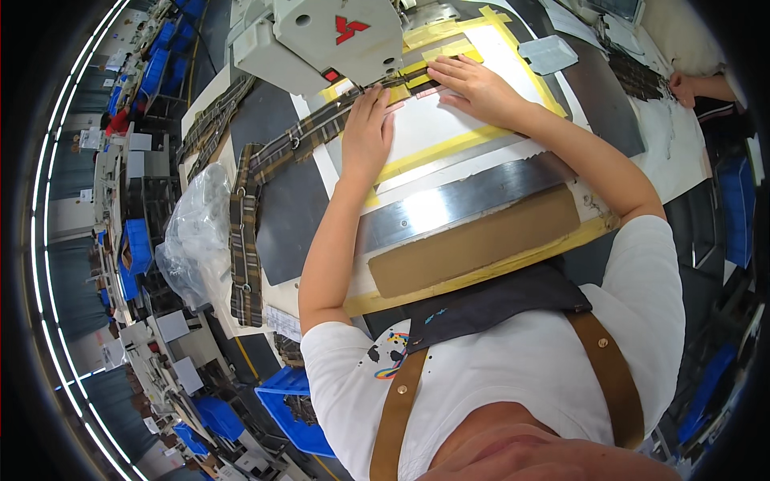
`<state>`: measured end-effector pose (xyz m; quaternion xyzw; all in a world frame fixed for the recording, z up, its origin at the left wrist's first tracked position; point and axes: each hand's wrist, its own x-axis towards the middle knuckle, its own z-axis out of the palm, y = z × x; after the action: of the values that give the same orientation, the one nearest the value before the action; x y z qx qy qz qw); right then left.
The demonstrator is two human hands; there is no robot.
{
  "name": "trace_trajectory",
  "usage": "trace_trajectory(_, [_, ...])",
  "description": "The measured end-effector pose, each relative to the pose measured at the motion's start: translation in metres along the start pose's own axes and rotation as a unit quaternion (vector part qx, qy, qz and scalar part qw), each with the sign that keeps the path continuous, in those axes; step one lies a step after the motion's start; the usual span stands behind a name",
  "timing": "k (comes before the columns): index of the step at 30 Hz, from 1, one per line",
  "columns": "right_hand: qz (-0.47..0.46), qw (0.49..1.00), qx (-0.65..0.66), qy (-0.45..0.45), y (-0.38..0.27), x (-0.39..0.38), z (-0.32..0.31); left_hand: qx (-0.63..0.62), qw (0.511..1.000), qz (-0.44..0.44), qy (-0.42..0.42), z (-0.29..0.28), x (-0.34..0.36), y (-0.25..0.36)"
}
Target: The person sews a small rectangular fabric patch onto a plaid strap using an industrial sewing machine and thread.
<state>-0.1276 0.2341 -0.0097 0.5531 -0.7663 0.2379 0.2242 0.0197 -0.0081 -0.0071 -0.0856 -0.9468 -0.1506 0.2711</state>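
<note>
A long brown-and-black plaid strap (319, 121) with metal rings runs over the worktable to the needle area of a white sewing machine (333, 40). My left hand (369, 135) is on the strap just in front of the machine head, its fingers together over the fabric and the thumb alongside. To the right, my right hand (484, 94) lies with fingers stretched out, their tips touching the strap's far part and the thumb apart. Under both hands is a white work plate (425, 132) edged with yellow tape. The needle and the stitching point are hidden.
A metal bar (465, 196) and brown board (481, 240) lie along the table's near edge. A clear plastic bag (199, 232) and more plaid straps (212, 120) sit left. A blue bin (293, 409) stands below. Another person's hand (683, 88) is at far right.
</note>
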Motion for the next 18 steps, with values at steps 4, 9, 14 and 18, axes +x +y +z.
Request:
trace_trajectory(4, [0.009,1.0,0.007,-0.007,-0.007,-0.001,-0.005,0.004,1.0,0.006,0.01,-0.002,0.0,0.003])
trace_trajectory(9, [0.007,0.997,-0.067,-0.027,-0.014,-0.002,-0.005,0.007,1.0,-0.014,0.013,-0.002,-0.002,0.005])
trace_trajectory(14, [-0.031,0.996,-0.078,0.024,-0.014,0.001,-0.001,0.019,1.0,-0.013,0.021,-0.001,-0.003,0.004])
trace_trajectory(18, [-0.02,0.996,-0.089,0.02,-0.014,0.0,-0.002,0.035,0.998,0.017,0.038,-0.003,-0.001,0.005])
